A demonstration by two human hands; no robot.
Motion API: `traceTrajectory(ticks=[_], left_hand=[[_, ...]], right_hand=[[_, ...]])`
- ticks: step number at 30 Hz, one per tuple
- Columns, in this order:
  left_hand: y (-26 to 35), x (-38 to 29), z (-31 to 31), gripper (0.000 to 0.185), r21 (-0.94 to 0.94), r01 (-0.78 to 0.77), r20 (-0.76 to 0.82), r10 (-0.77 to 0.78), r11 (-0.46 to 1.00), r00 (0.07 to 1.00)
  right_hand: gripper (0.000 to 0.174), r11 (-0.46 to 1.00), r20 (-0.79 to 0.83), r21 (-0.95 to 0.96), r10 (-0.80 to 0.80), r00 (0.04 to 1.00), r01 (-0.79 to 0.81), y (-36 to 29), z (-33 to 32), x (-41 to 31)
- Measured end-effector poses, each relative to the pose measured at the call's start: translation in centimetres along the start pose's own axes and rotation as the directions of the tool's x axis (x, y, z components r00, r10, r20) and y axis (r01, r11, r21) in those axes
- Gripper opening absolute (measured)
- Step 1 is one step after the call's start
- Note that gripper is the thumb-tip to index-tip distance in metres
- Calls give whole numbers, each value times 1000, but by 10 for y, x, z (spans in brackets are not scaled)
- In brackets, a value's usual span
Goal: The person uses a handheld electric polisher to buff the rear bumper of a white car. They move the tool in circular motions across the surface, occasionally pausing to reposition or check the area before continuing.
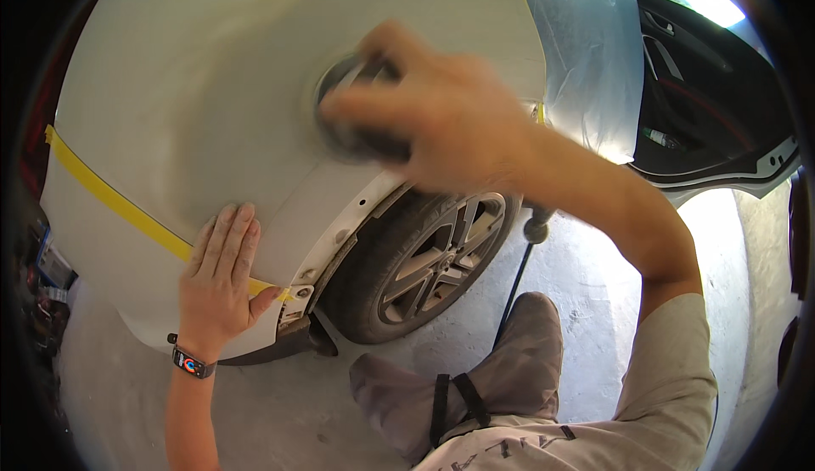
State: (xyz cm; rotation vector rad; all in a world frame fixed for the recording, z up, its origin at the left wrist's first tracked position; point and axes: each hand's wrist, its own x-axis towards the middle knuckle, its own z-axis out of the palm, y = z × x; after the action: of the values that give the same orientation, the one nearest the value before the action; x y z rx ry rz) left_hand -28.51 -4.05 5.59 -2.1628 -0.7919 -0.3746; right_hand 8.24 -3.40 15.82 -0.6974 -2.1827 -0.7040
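My right hand [446, 108] is wrapped over a round dark sander [344, 114], blurred by motion, which lies against a car's rear body panel [255, 89]. Pale and dull grey patches cover this panel. Lower down, my left hand [223, 274] rests flat on the panel with its fingers together and thumb out, over a strip of yellow masking tape [121, 203]. Whitish dust coats the fingertips. Along the wheel arch [363, 202] the bare edge shows holes and clips. The sander's pad face is hidden against the panel.
Below the arch stands a tyre with an alloy wheel [446, 261]. Clear plastic film [586, 57] covers the car further right, beside an open door [707, 102] holding a bottle [662, 138]. A dark hose [514, 289] runs down near my knee. Assorted items [54, 267] lie at the far left.
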Motion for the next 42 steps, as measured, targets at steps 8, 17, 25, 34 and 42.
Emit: traceTrajectory(ticks=[8, 17, 25, 34, 42], left_hand=[[-4, -14, -7, 81, 35, 33, -5, -33, 999, 999], [-4, -20, 11, 77, 41, 43, -86, -39, 998, 996], [-2, -18, 9, 74, 10, 57, -113, -55, 998, 992], [1, -16, 2, 68, -7, 83, -97, -83, 997, 992], [9, -33, 0, 68, 119, 208, -84, -198, 971, 976]], right_hand=[[43, 978, -8, -17, 208, 978, -208, 32, -25, 44], [31, 996, 156, 68, -60, 986, 50, -14, 0, 27], [23, 999, 58, -2, 38, 998, -38, -25, 2, 33], [36, 982, 41, 52, 182, 982, -184, -18, -16, 64], [24, 989, -8, 50, -137, 991, 137, -54, 30, 52]])
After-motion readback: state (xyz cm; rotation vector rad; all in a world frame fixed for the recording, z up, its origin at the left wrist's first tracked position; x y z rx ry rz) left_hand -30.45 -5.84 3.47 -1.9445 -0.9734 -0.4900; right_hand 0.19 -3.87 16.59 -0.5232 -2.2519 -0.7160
